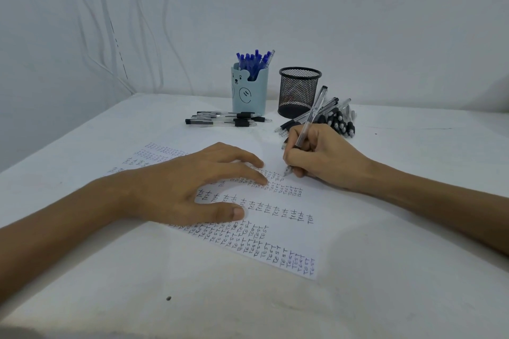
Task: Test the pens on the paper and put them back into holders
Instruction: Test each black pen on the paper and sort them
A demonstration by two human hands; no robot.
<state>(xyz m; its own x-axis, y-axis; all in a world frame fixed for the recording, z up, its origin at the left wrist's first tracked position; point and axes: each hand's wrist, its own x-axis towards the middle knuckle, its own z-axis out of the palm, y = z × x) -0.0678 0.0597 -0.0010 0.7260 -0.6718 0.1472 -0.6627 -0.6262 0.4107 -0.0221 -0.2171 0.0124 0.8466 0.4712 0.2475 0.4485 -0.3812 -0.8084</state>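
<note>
A white table stands against a white wall. At the left, the left hand lies flat on a sheet of paper, with its fingers spread and straight, gripping nothing. The paper is covered in rows of the handwritten word "test". Behind it, near the table's far edge, a few black pens lie side by side just in front of a pale blue holder with a bear face, which holds a bunch of blue pens standing upright. Just right of it stands a black mesh holder; whether it holds anything cannot be told. A pile of black pens lies beside that. In front of the pile, the right hand grips a clear pen in a writing hold, with its tip touching the paper's far right part.
</note>
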